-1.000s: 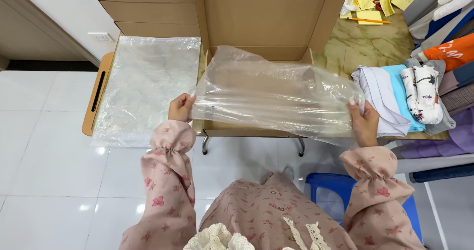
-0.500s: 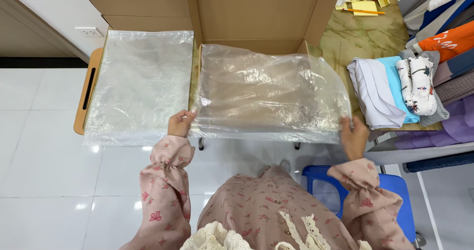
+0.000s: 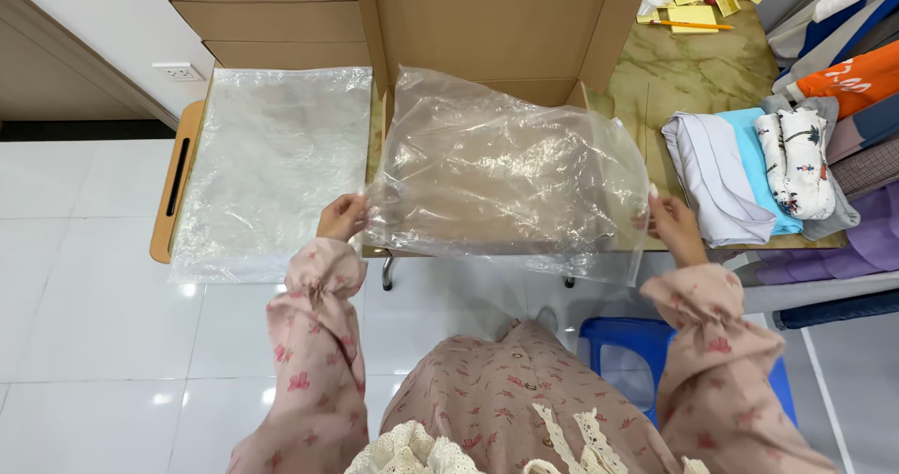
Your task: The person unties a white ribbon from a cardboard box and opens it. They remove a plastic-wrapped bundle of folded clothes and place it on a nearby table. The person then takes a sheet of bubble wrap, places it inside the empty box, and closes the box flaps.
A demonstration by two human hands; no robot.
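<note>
Near the frame's middle, the left hand (image 3: 342,217) and right hand (image 3: 672,227) each pinch an end of the clear plastic bag (image 3: 510,174), fingers closed on its near edge. Its long axis runs left-right between them, over the table (image 3: 655,81). Since earlier it has billowed fuller and higher, toward the cardboard box (image 3: 487,15)
</note>
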